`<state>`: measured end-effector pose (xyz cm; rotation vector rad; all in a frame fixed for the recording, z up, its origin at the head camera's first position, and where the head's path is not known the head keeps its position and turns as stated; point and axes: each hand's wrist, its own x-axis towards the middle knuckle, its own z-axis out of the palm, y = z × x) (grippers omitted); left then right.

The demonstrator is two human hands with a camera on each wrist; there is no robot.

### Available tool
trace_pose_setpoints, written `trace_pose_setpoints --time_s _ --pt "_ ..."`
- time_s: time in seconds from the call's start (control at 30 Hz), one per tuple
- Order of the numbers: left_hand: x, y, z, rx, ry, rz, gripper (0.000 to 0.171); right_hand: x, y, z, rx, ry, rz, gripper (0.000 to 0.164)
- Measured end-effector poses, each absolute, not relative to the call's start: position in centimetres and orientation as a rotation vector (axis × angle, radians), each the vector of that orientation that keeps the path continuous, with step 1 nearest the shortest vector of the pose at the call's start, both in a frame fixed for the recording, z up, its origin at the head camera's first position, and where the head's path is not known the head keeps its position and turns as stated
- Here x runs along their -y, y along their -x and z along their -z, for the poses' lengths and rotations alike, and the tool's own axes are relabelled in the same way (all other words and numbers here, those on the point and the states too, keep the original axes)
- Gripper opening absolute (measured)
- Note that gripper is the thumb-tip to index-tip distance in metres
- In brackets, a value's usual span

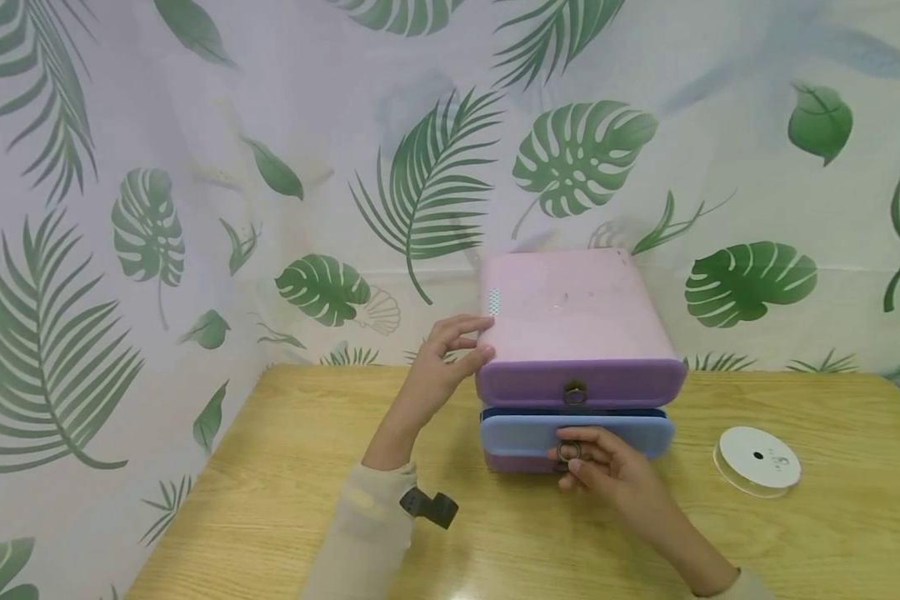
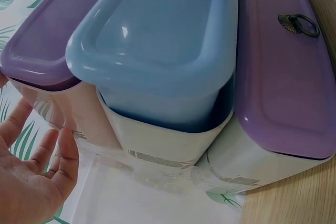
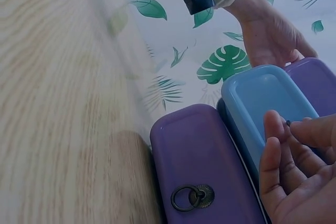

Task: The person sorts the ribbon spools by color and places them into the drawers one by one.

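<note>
A small drawer cabinet with a pink top (image 1: pixel 570 300) stands on a wooden table (image 1: pixel 270 500). It has a purple top drawer (image 1: pixel 607 382), a blue middle drawer (image 1: pixel 517 433) slid out a little, and a purple bottom drawer (image 1: pixel 513 462). My left hand (image 1: pixel 478 340) rests against the cabinet's upper left corner with relaxed fingers; the left wrist view shows its open palm (image 2: pixel 37 177) beside the cabinet wall. My right hand (image 1: pixel 579 460) pinches the blue drawer's ring pull (image 1: pixel 567 451). In the right wrist view its fingertips (image 3: pixel 278 129) meet over the blue drawer front (image 3: pixel 257 98).
A white ribbon spool (image 1: pixel 757 461) lies on the table right of the cabinet. A leaf-patterned sheet (image 1: pixel 195 208) covers the walls behind and to the left. The purple drawers carry brass ring pulls (image 3: pixel 191 196). Bare tabletop lies in front and to the left.
</note>
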<state>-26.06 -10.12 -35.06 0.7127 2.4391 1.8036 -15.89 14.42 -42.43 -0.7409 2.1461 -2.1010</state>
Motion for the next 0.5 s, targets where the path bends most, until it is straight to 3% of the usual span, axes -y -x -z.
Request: trace_pose_setpoints --time_s 0.5 --pt "10.3 26.1 35.1 -2.445 -0.721 -1.792 0.051 -14.3 17.0 42.5 -2.154 0.757 2.106 0.037"
